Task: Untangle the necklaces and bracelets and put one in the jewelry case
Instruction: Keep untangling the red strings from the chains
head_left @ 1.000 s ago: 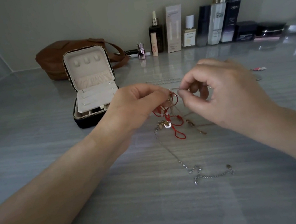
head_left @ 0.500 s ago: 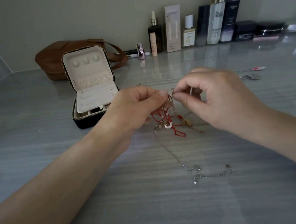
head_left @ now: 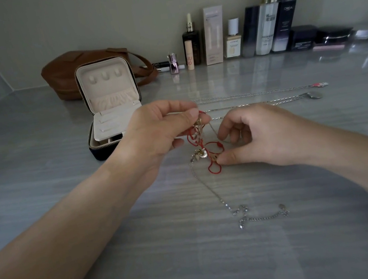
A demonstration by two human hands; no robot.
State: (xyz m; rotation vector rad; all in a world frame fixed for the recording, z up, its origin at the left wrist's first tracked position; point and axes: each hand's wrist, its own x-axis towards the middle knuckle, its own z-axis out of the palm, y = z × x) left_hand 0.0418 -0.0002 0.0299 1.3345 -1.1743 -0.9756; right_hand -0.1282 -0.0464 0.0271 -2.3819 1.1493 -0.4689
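tangle in both hands
left hand (head_left: 154,131) pinches red cord (head_left: 191,136) top; right hand (head_left: 264,135) pinches its lower loop; jewelry case (head_left: 105,84) open.

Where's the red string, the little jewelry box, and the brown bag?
red string (head_left: 192,136): head view, on the tangled red loops.
jewelry box (head_left: 110,88): head view, on the open lid's cream lining.
brown bag (head_left: 62,73): head view, on its leather side, behind the box.
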